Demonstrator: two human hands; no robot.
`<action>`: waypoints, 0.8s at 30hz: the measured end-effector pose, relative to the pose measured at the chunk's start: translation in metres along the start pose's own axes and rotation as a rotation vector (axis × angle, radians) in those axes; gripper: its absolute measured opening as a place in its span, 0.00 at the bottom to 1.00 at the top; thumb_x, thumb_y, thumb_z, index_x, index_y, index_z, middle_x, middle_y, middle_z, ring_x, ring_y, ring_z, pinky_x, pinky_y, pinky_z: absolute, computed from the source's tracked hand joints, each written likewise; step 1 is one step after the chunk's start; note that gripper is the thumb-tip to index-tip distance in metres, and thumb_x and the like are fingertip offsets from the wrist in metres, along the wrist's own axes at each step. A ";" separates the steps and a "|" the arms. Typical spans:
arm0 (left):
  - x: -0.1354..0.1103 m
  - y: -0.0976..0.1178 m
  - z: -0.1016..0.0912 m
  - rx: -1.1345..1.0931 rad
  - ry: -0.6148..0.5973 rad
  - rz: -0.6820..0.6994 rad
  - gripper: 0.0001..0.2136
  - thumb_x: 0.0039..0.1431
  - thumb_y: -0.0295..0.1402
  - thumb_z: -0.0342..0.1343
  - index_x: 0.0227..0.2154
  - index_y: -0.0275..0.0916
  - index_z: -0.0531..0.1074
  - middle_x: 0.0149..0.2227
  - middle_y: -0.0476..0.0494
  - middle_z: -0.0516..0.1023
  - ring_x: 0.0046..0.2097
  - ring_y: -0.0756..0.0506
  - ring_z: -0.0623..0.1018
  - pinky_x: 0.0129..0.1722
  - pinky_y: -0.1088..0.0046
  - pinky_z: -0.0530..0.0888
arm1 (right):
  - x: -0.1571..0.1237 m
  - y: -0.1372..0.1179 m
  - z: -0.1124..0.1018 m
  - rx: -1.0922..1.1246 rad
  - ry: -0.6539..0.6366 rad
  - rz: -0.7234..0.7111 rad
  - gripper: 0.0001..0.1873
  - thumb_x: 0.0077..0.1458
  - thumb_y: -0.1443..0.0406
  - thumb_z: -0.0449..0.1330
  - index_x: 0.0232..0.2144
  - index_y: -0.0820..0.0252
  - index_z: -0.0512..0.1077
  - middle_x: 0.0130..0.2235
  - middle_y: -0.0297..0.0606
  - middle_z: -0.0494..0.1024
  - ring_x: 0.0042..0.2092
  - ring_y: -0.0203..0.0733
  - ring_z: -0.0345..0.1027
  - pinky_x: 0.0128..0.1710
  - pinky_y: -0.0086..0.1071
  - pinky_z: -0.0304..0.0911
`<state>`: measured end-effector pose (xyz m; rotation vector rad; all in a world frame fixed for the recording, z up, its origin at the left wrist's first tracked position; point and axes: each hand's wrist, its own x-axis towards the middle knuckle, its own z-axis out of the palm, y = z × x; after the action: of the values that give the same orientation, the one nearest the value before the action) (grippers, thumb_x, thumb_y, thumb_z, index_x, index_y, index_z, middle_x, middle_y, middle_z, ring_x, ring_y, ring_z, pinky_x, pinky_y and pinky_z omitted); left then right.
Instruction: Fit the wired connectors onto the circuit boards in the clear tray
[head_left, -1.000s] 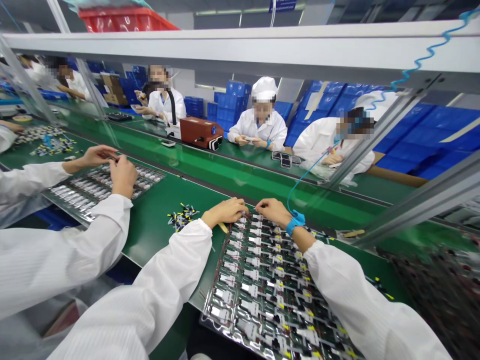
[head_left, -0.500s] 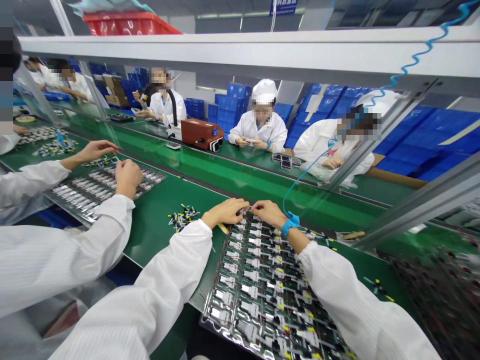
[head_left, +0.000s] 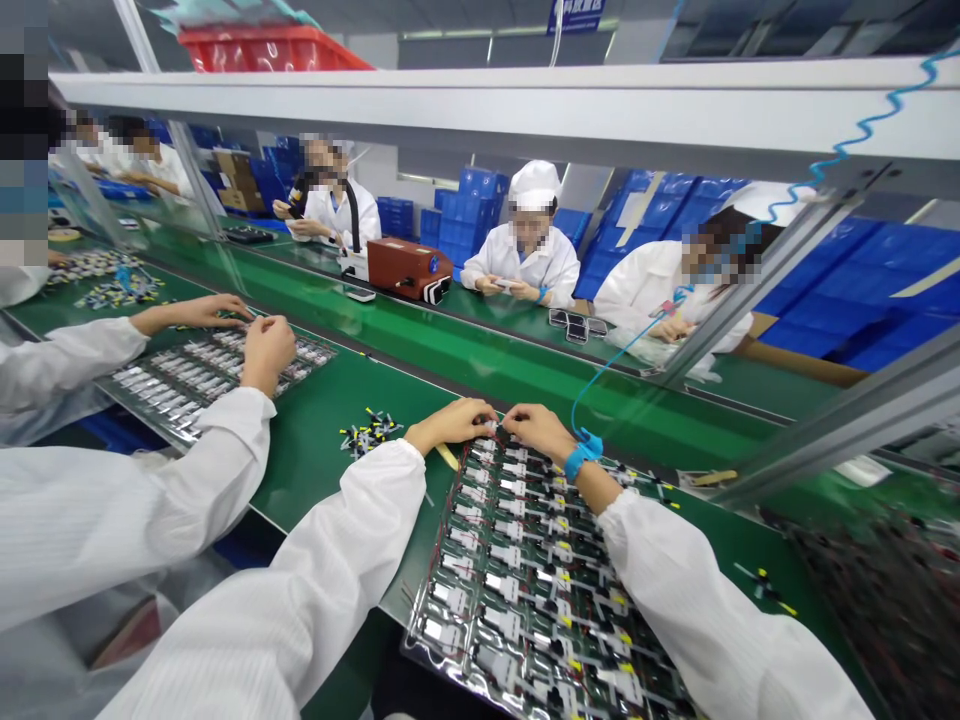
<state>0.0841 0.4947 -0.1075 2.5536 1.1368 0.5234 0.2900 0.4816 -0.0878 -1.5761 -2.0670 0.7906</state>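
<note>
Crowding the green bench [head_left: 315, 470] around the work were several things. A pile of loose black-and-yellow parts [head_left: 367, 432] lay just left of the left hand [head_left: 450, 422]. A co-worker's tray [head_left: 150, 385] sat further left, under that person's two hands [head_left: 270, 345]. A slanted metal strut [head_left: 750, 290] and an overhead rail [head_left: 480, 110] cut across the view of the people in white coats on the far side of the belt. A red-brown device [head_left: 401, 265] stood near them.

A coiled blue cord [head_left: 604, 368] ran down to the blue strap [head_left: 583, 455] on the right wrist, hanging just behind the right hand [head_left: 536, 428]. Both hands rested at the far end of the tray [head_left: 411, 640], which lay in front of the person, packed with rows of wired parts [head_left: 517, 555]. The fingers of each hand were curled and pressed together, tips meeting over the farthest row. I could not tell whether they actually gripped a part.

Compared with a second earlier, both hands had stayed at that same far end, with the gap between them slightly narrower. The co-worker's hands, fingertips together before, had drawn apart.
</note>
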 end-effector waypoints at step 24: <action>0.001 -0.005 0.005 -0.036 0.029 -0.004 0.10 0.61 0.31 0.61 0.45 0.36 0.77 0.43 0.43 0.81 0.41 0.46 0.79 0.43 0.74 0.71 | 0.003 0.003 0.005 -0.036 0.010 -0.040 0.09 0.52 0.64 0.60 0.32 0.58 0.81 0.27 0.34 0.80 0.33 0.40 0.73 0.35 0.29 0.63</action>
<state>0.0833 0.4983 -0.1137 2.5206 1.1317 0.5771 0.2875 0.4844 -0.0935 -1.5490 -2.1098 0.7335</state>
